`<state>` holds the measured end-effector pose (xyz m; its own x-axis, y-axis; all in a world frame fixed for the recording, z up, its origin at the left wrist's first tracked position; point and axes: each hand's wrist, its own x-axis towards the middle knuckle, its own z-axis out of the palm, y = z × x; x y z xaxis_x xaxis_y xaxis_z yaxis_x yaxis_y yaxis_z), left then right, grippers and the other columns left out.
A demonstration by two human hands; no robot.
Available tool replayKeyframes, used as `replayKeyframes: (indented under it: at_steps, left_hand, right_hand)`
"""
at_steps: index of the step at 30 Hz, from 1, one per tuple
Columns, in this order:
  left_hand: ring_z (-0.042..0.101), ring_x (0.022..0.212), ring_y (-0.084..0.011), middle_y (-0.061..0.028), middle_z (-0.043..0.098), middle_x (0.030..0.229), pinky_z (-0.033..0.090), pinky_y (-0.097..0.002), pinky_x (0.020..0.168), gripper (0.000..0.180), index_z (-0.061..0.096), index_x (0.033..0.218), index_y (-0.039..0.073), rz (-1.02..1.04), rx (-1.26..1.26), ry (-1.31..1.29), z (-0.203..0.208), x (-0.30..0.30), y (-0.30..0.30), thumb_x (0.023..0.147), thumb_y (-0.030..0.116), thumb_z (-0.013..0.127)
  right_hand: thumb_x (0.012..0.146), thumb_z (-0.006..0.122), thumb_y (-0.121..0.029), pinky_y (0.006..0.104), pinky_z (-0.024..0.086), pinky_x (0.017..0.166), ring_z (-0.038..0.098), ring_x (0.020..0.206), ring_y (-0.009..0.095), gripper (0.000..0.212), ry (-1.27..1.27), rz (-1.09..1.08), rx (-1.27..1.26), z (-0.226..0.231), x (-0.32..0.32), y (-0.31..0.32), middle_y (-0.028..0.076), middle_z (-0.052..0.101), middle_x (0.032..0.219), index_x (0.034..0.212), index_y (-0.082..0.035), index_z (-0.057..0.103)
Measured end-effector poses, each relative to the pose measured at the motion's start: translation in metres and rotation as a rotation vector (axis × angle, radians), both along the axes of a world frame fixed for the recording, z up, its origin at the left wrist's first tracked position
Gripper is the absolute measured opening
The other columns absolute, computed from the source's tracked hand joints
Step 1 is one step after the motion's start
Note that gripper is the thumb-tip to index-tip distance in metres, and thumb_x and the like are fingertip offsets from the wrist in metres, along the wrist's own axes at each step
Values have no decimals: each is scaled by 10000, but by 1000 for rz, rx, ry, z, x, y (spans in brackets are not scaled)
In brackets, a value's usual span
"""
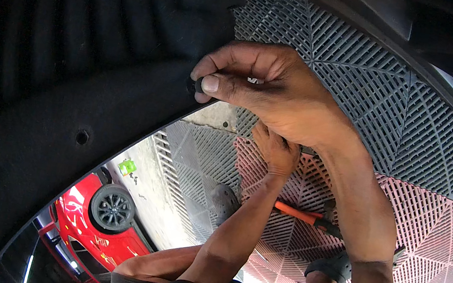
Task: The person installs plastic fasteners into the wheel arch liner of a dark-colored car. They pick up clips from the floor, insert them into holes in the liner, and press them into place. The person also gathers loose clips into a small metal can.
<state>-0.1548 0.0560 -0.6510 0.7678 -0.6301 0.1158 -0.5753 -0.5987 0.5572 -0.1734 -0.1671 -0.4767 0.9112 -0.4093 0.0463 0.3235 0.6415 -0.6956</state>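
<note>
The right hand (275,89) is pinching one black clip (199,84) at the black panel's (40,133) edge, fingers partly hiding it. The left hand (277,152) is showing below, its grip being too hidden to tell. Two shoes (224,203), one orange tool (296,212) are lying beyond; the panel is cutting off one red car (85,195).

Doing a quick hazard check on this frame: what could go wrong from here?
1. The right hand pinches a small black piece beside the dark panel; it could slip and might fall into the slots of the floor tiles.
2. The orange-handled tool lies on those tiles near a grey shoe; it may get stepped on or kicked.
</note>
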Motion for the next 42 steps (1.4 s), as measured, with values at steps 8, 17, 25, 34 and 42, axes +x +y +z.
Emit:
replayKeyframes:
  at_steps: [8,17,25,34,42]
  left_hand:
    - [459,1171,-477,-303,499,1302,369,-576,1034,590,523,1382,-53,-98,183,-192,2,5,7,1040,425,573]
    - [505,1157,-423,-243,535,1349,404,-523,1029,413,567,1424,27,-27,186,-244,21,-2,-13,1061,223,547]
    - [508,1160,-409,-235,535,1335,403,-526,1020,413,560,1430,23,-50,192,-262,25,-1,-14,1063,211,549]
    - [506,1179,-425,-247,535,1326,401,-533,1030,415,554,1410,-6,-29,239,-210,15,-1,-5,1056,211,564]
    - [505,1182,-433,-260,532,1336,399,-534,1036,408,553,1402,-19,-22,245,-193,16,-1,-6,1052,191,563]
  right_hand:
    - [1017,705,-187,300,573,857,727,938,154,187,57,41,-212,6,0,-8,66,787,1017,1145,-78,787]
    - [1020,708,-163,313,573,894,734,976,161,187,40,-122,-248,-6,-7,-15,53,782,1051,1176,-71,750]
    - [979,774,-213,321,595,907,749,1007,165,208,-7,-75,-206,-18,-2,-7,58,800,1052,1139,-82,793]
    - [966,793,-243,320,589,910,736,1023,159,236,10,-36,-167,-14,3,-2,48,786,1082,1144,-90,777]
    - [976,782,-222,303,583,902,727,984,126,207,-14,15,-108,-15,5,-2,28,781,1015,1123,-76,779]
